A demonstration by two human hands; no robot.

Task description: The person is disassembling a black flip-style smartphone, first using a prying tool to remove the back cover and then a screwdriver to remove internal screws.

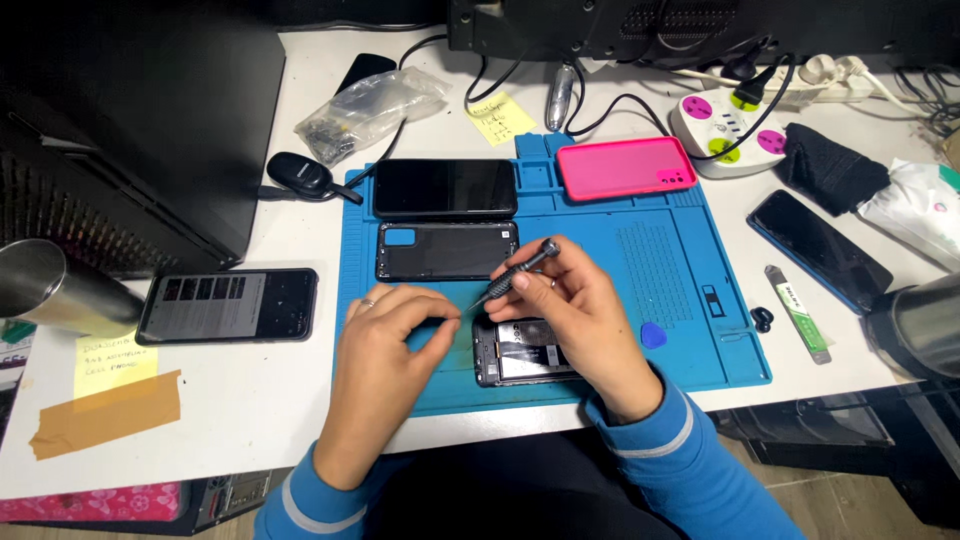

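My right hand [575, 325] grips a small dark screwdriver [522, 270], tip angled down-left toward my left hand. My left hand [395, 340] rests on the blue work mat [680, 290] with thumb and forefinger pinched near the screwdriver tip; whether something tiny is between them I cannot tell. An opened phone [520, 352] with its insides showing lies under my right hand. Above it lie a black phone back cover [445, 250] and a black phone [445, 187], screen up.
A pink phone case [625, 167] and a blue pick [653, 336] sit on the mat. A lit phone [228, 305] lies left, another dark phone [818, 250] right. Power strip [725, 125], clear bag [370, 110], metal cup [45, 290], yellow notes and cables surround.
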